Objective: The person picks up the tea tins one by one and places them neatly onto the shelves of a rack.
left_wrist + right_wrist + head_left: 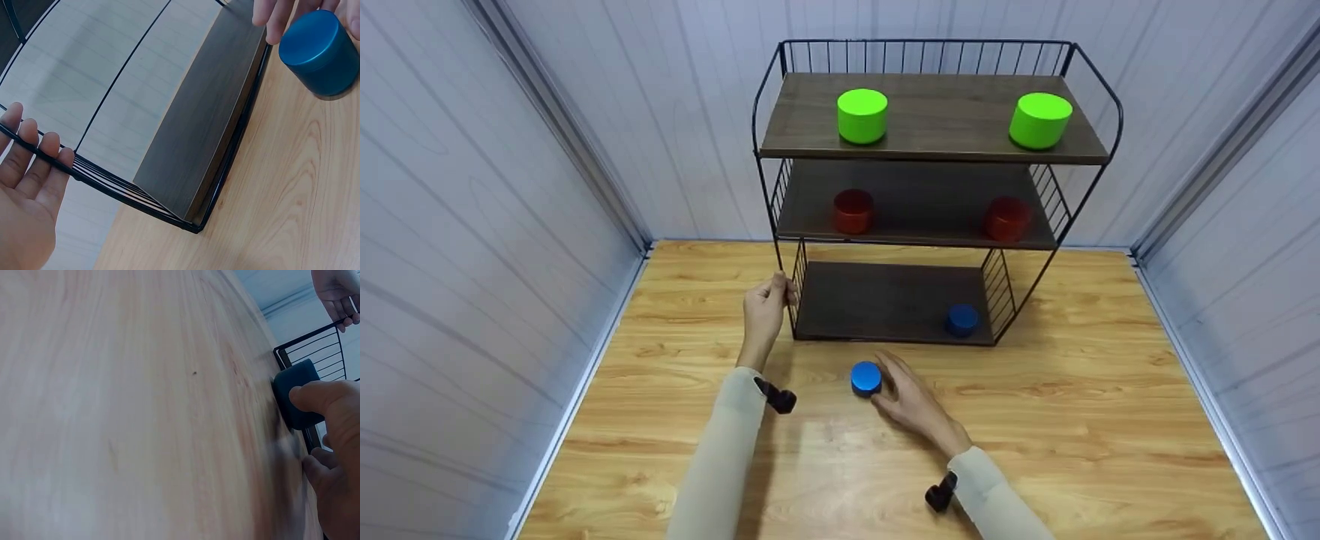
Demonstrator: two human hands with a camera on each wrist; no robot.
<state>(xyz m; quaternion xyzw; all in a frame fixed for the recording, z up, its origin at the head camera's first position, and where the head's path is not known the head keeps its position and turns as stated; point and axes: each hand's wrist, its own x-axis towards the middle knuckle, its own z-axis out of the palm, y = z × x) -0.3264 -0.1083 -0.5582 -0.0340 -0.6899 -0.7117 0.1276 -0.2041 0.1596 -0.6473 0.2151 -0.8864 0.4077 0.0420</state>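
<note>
My left hand [765, 304] holds the left side post of a black wire-framed shelf rack [135, 202], its fingertips showing past the bar in the left wrist view. In front of the rack, a round blue tin [866, 379] stands upright on the wooden surface. Right beside it is my right hand [911, 397], thumb and fingers spread about the tin's near right side. In the right wrist view the thumb [315, 396] overlaps the tin, while the other fingers [318, 467] sit apart from it. A second blue tin [962, 320] rests on the bottom shelf at the right.
Two bright green tins [862, 116] stand on the top shelf [945, 112], left and right. On the middle shelf [926, 199] are two red tins [853, 211], spaced likewise. White panel walls [480, 225] enclose the wooden surface [1110, 405] at the back and both sides.
</note>
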